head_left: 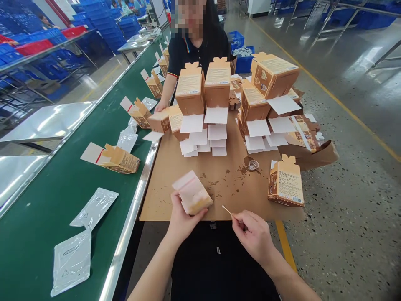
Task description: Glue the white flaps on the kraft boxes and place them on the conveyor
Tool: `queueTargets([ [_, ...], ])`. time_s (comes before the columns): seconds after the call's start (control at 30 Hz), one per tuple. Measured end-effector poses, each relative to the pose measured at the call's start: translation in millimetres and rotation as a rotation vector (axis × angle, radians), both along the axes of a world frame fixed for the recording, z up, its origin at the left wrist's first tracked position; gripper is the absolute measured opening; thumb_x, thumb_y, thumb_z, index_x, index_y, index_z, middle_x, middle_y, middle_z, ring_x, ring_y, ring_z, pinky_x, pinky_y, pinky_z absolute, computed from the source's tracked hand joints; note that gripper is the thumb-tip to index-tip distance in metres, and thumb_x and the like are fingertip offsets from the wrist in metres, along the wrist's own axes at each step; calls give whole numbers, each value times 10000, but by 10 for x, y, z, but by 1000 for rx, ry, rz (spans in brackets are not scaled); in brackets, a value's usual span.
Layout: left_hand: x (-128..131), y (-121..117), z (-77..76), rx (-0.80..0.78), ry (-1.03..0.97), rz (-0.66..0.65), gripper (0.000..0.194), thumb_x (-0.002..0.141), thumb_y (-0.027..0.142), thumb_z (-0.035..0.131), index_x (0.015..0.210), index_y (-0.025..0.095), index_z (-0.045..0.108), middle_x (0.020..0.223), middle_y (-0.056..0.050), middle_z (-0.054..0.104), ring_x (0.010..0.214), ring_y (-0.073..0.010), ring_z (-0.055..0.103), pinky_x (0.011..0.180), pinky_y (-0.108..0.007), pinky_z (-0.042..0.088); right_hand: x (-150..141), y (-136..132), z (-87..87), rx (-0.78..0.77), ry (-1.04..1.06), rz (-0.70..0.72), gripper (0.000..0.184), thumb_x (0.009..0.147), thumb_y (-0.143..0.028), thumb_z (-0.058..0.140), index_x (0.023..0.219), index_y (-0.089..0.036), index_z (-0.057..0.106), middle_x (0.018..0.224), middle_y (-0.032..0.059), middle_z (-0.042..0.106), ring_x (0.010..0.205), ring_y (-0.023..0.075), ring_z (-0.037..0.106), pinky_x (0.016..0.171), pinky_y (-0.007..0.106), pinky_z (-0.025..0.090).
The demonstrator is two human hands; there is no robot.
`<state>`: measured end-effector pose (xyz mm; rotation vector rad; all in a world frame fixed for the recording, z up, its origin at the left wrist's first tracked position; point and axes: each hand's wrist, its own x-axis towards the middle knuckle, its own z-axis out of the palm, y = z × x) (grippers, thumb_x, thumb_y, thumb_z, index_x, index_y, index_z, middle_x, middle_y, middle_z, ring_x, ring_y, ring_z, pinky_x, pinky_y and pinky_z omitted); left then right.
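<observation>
Cardboard box (192,193) in left hand (181,221) fingers.

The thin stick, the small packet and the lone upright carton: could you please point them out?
thin stick (227,210), head view, mid-shaft.
small packet (192,194), head view, its front face.
upright carton (286,184), head view, its printed side.
</observation>
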<state>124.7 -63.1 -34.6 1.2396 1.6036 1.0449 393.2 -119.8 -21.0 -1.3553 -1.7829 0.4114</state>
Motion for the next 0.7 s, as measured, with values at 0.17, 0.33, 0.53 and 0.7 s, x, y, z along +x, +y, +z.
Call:
queueTargets([
  [0.17, 10, -91, -96, -40, 139, -54, 771, 751, 551, 1045, 1361, 311, 640, 1294, -139, 814, 1279, -437, 842, 1031, -539, 695, 79, -130, 92, -26, 80, -56, 383, 1118, -149, 661, 753, -266, 654, 614, -64, 550, 530, 122, 524, 552, 255, 445],
  [0.33, -50, -15, -117, -27, 218, 103, 810, 680, 616, 1049, 1291, 324, 603, 1237, -117, 841, 1251, -464, 849, 987, -539, 709, 42, -109, 30, -15, 167, -58, 366, 1104, -202, 700, 746, -274, 680, 590, -62, 572, 490, 127, 533, 505, 250, 449],
  [0.53, -1136, 154, 56, 10, 446, 567, 897, 631, 673, 1066, 1248, 349, 501, 1315, -111, 822, 1340, -510, 810, 1130, -711, 672, 165, -131, -82, -9, 228, -114, 368, 1079, -317, 770, 715, -272, 734, 567, -49, 574, 429, 133, 514, 416, 250, 444],
  [0.7, -1820, 304, 167, -42, 514, 726, 859, 645, 542, 1036, 1307, 302, 545, 1427, -171, 737, 1489, -504, 744, 1265, -700, 616, 119, -45, -47, 23, 247, -76, 350, 1063, -321, 777, 716, -284, 742, 563, -49, 568, 412, 144, 522, 397, 256, 451],
])
